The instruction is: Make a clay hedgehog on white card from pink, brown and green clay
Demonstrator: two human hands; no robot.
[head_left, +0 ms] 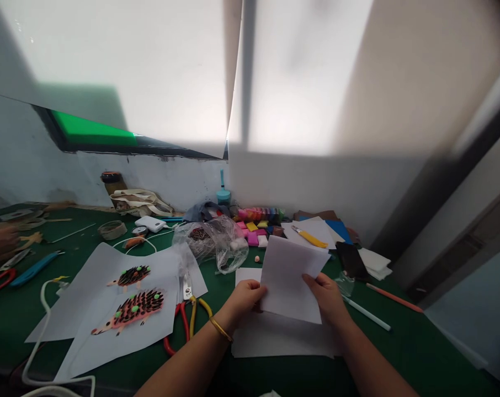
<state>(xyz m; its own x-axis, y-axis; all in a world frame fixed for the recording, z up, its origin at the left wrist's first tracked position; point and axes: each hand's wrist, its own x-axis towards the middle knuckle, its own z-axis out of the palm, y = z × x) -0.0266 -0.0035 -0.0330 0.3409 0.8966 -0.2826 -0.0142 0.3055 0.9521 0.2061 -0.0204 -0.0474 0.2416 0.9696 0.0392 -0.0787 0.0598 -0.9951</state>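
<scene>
Between my two hands is a white sheet of paper (291, 278), tilted up over the table and apparently folded. My left hand (246, 300) pinches its left edge, thumb on the near face. On the right edge my right hand (326, 295) grips it the same way, its other fingers partly hidden behind. Below lie more white sheets (283, 339), flat on the green table. Left of my left forearm, a paper (154, 325) bears two hedgehog pictures (136, 309) with dark spines and green dots. Red- and yellow-handled tools (192, 314) lie beside it.
A plastic bag (212, 242) and colourful clay blocks (254, 234) stand behind my hands. A yellow utility knife (310, 237) rests on papers at back right. Pens (370, 313) lie at right. A white cable (43, 331) runs along the left. Another person's hand (1, 242) is at far left.
</scene>
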